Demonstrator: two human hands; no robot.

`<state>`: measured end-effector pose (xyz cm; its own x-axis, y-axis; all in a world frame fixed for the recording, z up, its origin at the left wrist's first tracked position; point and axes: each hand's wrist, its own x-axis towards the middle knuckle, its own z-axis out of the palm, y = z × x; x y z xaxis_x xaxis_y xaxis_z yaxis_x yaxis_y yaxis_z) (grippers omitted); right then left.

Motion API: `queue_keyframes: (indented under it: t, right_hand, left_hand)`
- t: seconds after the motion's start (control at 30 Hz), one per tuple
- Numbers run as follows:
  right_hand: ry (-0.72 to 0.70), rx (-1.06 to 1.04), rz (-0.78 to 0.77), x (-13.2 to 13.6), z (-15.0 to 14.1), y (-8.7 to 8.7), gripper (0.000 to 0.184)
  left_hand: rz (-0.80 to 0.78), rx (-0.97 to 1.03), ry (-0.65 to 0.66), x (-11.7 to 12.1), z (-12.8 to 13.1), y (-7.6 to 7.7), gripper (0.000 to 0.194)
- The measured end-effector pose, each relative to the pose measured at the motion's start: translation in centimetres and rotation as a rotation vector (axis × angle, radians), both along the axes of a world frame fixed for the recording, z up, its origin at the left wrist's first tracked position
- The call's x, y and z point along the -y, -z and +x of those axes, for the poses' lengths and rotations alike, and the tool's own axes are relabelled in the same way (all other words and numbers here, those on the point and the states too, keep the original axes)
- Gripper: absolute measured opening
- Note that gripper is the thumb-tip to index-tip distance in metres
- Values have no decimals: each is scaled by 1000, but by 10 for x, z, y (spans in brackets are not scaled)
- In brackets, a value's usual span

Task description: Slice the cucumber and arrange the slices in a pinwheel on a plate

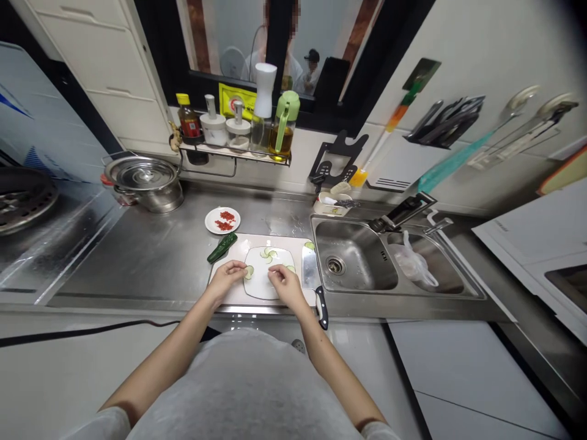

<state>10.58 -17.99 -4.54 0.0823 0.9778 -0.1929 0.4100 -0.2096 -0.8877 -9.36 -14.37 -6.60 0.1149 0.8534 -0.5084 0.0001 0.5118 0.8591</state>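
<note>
A white square plate rests on a pale cutting board. Several thin cucumber slices lie curved together near its far edge. My left hand pinches a round cucumber slice at the plate's left rim. Over the plate's right side, my right hand has thumb and fingers pressed together; whatever they hold is too small to make out. Another green slice shows just behind it. A dark green cucumber piece lies at the board's left corner. On the right side is a cleaver, its black handle towards me.
Behind the board stands a small white plate with chopped red bits. A lidded steel pot is at the back left. The double sink adjoins on the right, with a plastic bag. Bottles stand on a wall rack.
</note>
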Motion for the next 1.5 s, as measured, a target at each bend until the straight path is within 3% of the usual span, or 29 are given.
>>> queue_keyframes:
  t: [0.17,0.33,0.5,0.6,0.7,0.93,1.23,1.5]
  right_hand:
    - [-100,-112,-13,-16,-22,0,19]
    - [-99,-131,14,-19,-21,1,18]
    - [-118,-90,54,-17,-15,-1,18]
    - [-145,-53,81,-15,-13,-2,17]
    - [-142,-26,77,-11,-11,1,17]
    - [-102,-28,41,-2,-3,9,15]
    - [-90,-65,0,-3,5,11,15]
    - [-64,-169,-128,-5,8,19,14]
  left_hand:
    - [2,74,115,0,10,-14,41]
    - [30,21,87,-1,13,-13,39]
    - [-227,109,106,4,19,-14,48]
    - [-295,207,60,5,25,-15,49]
    - [-268,206,9,4,30,-13,53]
    - [-206,130,74,1,34,-11,55]
    - [-189,147,41,-1,43,-10,55]
    - [-108,157,57,0,49,-4,52]
